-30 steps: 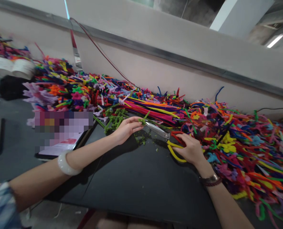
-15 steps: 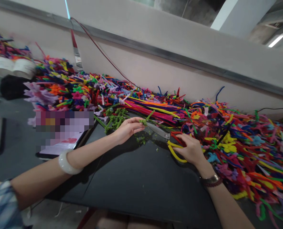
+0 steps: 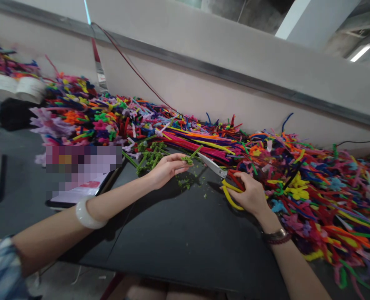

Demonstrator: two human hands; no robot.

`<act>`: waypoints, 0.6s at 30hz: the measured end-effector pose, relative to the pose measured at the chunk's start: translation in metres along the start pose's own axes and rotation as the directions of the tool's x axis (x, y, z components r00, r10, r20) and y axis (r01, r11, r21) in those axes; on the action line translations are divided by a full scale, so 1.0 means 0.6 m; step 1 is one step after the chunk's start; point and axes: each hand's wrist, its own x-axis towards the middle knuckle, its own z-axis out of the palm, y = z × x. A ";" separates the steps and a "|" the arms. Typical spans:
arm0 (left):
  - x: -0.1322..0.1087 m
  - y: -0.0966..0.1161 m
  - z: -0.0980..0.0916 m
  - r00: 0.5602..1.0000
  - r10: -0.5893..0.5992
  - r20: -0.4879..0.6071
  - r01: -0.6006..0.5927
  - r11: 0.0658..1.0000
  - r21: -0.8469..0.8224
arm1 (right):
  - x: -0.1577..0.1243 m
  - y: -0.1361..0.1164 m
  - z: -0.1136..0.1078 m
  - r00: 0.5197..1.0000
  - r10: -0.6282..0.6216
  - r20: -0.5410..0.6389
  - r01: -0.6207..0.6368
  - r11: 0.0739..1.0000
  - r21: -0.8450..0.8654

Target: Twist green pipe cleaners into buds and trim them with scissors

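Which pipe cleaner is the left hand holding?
The green pipe cleaner pinched in the left hand, near the scissors; the others lie loose in multicoloured heaps along the wall.

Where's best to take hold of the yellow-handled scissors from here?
By the yellow loop handles, coming from the right, as the right hand does: the steel blades point left toward the green pipe-cleaner piece, leaving the loops on the near right side.
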 end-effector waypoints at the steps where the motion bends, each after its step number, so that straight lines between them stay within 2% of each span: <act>1: 0.000 0.000 0.000 1.000 -0.001 0.003 0.001 1.000 0.000 | 0.001 -0.001 0.000 1.000 0.009 0.017 -0.009 1.000 -0.007; 7: 0.002 0.000 0.000 1.000 0.003 -0.009 -0.003 1.000 -0.005 | 0.005 -0.013 -0.007 0.993 -0.008 0.115 0.011 1.000 -0.019; 18: 0.001 -0.001 0.000 1.000 0.024 0.011 -0.024 1.000 -0.009 | -0.002 -0.003 -0.002 0.989 -0.142 0.052 0.144 0.989 -0.043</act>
